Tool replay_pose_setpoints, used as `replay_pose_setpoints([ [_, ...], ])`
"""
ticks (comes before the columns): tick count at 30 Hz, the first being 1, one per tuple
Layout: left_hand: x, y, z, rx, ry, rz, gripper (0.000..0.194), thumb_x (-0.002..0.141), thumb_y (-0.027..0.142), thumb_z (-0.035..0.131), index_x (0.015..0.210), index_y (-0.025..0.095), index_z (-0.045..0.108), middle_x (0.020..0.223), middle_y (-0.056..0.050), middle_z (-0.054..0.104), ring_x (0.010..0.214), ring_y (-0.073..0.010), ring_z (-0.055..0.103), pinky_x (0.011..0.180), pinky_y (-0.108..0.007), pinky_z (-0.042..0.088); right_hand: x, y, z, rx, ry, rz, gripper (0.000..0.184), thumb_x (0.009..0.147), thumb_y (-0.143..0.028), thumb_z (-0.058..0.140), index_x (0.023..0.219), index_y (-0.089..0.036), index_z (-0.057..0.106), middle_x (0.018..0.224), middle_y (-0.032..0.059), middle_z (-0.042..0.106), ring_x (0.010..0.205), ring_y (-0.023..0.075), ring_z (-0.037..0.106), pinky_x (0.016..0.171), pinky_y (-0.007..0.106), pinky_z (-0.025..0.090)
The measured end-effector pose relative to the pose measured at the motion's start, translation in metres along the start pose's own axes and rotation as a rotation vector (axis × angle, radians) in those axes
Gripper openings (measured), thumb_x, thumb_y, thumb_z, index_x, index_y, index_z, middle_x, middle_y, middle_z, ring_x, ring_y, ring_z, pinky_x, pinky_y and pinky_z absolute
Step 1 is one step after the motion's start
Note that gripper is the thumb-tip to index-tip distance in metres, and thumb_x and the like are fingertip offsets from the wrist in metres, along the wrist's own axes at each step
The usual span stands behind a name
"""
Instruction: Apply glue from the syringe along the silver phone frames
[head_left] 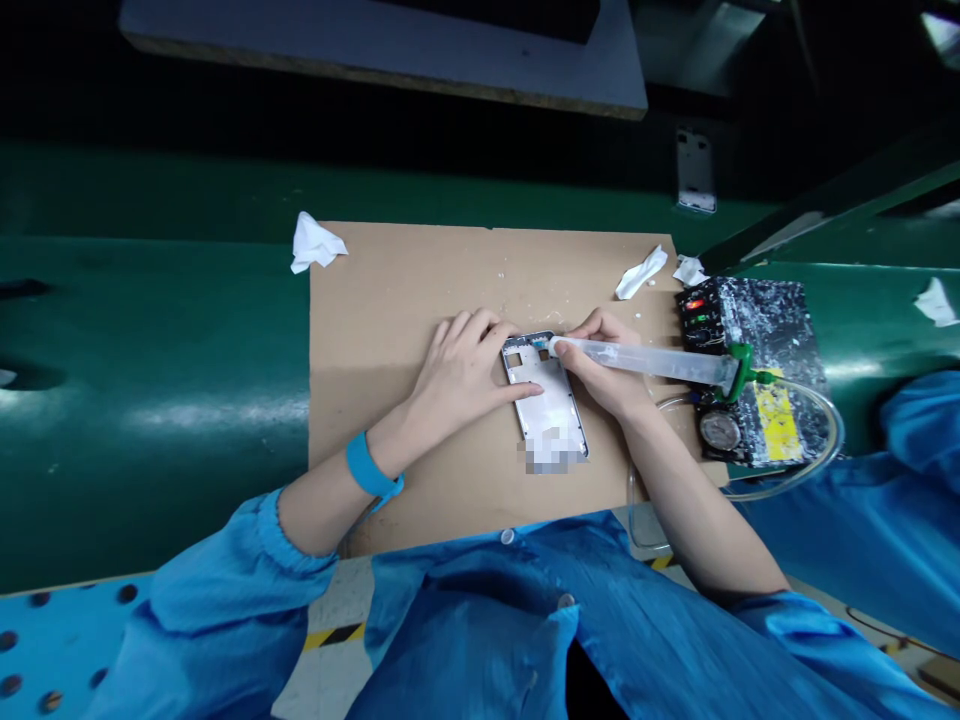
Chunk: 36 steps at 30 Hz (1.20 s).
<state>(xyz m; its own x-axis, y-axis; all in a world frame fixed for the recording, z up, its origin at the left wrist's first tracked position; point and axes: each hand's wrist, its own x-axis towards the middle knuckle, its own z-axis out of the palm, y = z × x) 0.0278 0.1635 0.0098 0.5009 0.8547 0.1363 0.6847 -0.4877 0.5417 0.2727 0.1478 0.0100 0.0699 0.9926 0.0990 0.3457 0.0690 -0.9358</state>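
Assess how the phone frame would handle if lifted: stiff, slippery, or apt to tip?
The phone frame probably feels stiff: a metal shell with cutouts. Its smooth silver face may slip. Flat on the cardboard, it seems unlikely to tip.

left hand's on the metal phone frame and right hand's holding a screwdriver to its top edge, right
No, the head view shows the right hand holding a syringe, not a screwdriver, to the top edge of the metal phone frame, with the left hand on it.
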Motion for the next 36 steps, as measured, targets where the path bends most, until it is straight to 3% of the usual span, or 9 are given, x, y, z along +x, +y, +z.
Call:
replay_pose_setpoints([
  [10, 0.0007, 0.0005, -0.0019, -0.003, -0.015, -0.003, 0.071, 0.091, 0.074, 0.092, 0.136, 0.023, 0.072, 0.136, -0.011, 0.071, 0.127, -0.0345, 0.064, 0.113, -0.050, 0.047, 0.0010, -0.0022, -0.0018, -0.019, -0.017, -0.025, 0.046, 0.089, -0.061, 0.088, 0.081, -0.027, 0.060, 0.072, 0.0000, 0.066, 0.061, 0.0154, 0.054, 0.054, 0.031, 0.044],
  [21, 0.0001, -0.0010, 0.0004, 0.001, -0.001, 0.009, 0.072, 0.091, 0.075, 0.091, 0.137, 0.023, 0.072, 0.135, -0.011, 0.071, 0.126, -0.0339, 0.063, 0.112, -0.050, 0.048, 0.0005, -0.0027, -0.0001, -0.012, -0.004, -0.011, 0.037, 0.087, -0.050, 0.087, 0.080, -0.027, 0.059, 0.072, 0.0002, 0.067, 0.062, 0.0158, 0.054, 0.055, 0.031, 0.044],
  [36, 0.0005, 0.0020, -0.0034, -0.009, -0.023, -0.005, 0.072, 0.091, 0.072, 0.092, 0.140, 0.023, 0.073, 0.137, -0.011, 0.071, 0.129, -0.0357, 0.064, 0.113, -0.051, 0.049, -0.0007, -0.0019, 0.0003, -0.001, -0.004, 0.029, 0.046, 0.085, -0.060, 0.090, 0.080, -0.027, 0.059, 0.072, 0.0004, 0.067, 0.061, 0.0161, 0.055, 0.053, 0.031, 0.045],
])
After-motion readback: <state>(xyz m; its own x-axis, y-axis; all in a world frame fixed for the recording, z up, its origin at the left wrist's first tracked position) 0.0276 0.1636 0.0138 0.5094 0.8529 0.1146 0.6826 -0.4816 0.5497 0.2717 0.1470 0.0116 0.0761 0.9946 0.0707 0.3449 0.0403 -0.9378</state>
